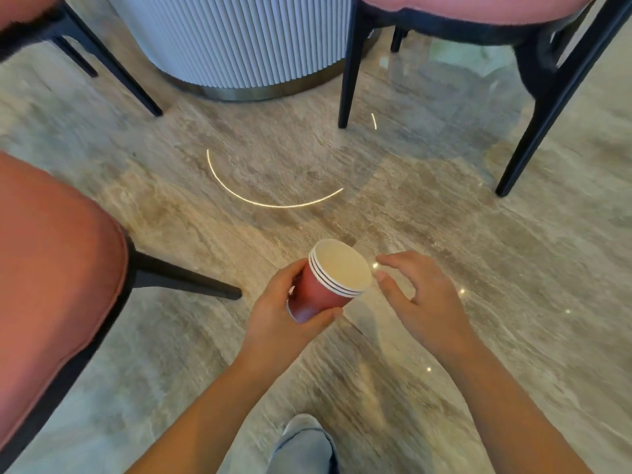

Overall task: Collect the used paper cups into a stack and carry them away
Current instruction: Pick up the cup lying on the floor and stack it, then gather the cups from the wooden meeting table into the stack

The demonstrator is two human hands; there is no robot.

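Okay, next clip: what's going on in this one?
A person on a stone floor among pink-cushioned chairs grips a tilted stack of red paper cups in the left hand; three white rims show. The right hand hovers open beside the rims, holding nothing. No loose cups are in view.

From my feed this reads as a café or hotel lounge, though I can't tell which. The polished stone-look floor mirrors a ring-shaped light reflection. A round fluted pedestal base with a metal band at its foot stands between pink upholstered chairs on slim black legs: the near chair at left, the far chair at upper right. A stack of red paper cups suits drink service.
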